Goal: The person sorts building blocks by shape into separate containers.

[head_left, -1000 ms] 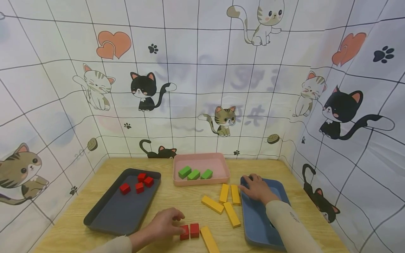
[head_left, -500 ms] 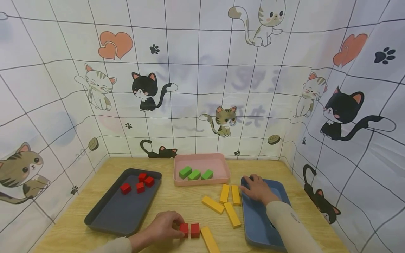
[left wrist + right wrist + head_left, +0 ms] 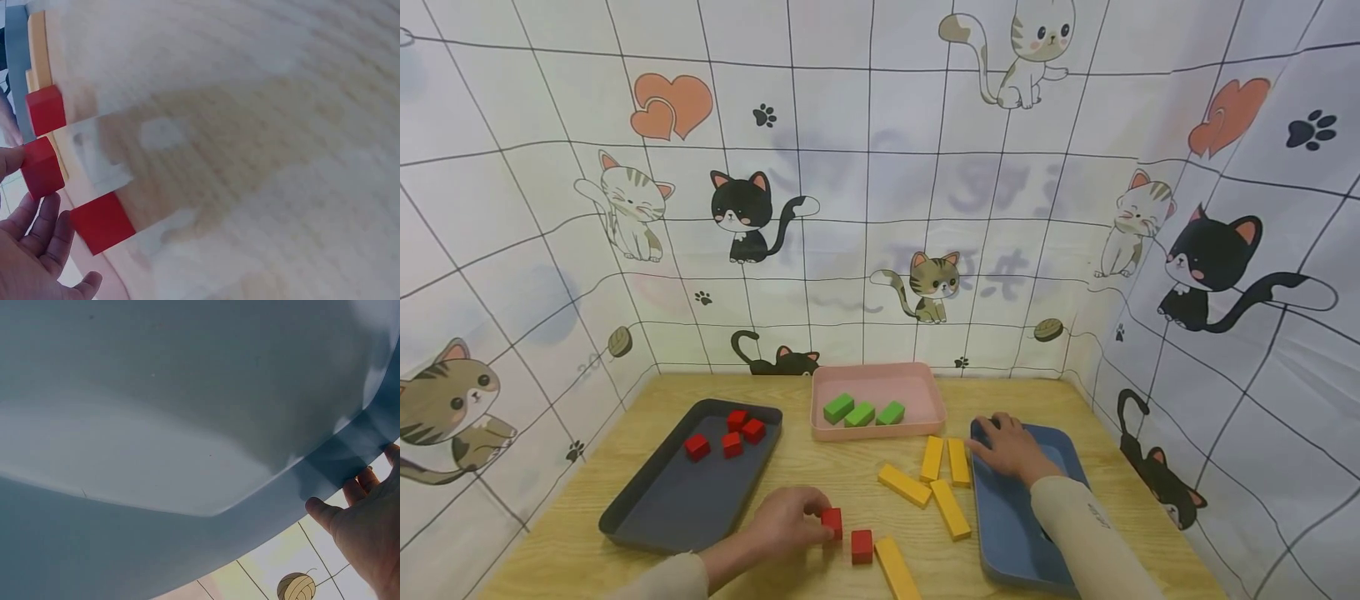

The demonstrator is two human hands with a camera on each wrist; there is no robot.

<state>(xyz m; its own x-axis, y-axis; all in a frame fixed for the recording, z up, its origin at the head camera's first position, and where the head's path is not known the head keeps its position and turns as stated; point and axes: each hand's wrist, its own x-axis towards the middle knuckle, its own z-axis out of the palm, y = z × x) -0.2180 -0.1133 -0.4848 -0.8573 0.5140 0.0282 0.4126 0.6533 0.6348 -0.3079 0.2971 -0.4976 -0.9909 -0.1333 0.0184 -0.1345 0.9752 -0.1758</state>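
Note:
My left hand (image 3: 784, 525) pinches a red cube (image 3: 831, 524) between thumb and fingers over the front middle of the table. In the left wrist view the thumb lies on one side of this red cube (image 3: 42, 167) and the fingertips on the other. A second red cube (image 3: 862, 547) sits just right of it on the wood, beside a long yellow block (image 3: 897, 570). My right hand (image 3: 1009, 450) rests over the back left corner of the blue tray (image 3: 1000, 550), and in the right wrist view its fingers (image 3: 322, 511) touch the tray's rim.
On the left, a dark grey tray (image 3: 662, 508) bears several red cubes (image 3: 732, 445). A pink tray (image 3: 917, 396) at the back holds three green blocks (image 3: 860, 414). Several yellow blocks (image 3: 950, 509) lie left of the blue tray. A cat-printed curtain (image 3: 850, 192) encloses the table.
My left hand has closed on the red cube and moved it slightly back and left, away from the second cube. The right hand stays where it was.

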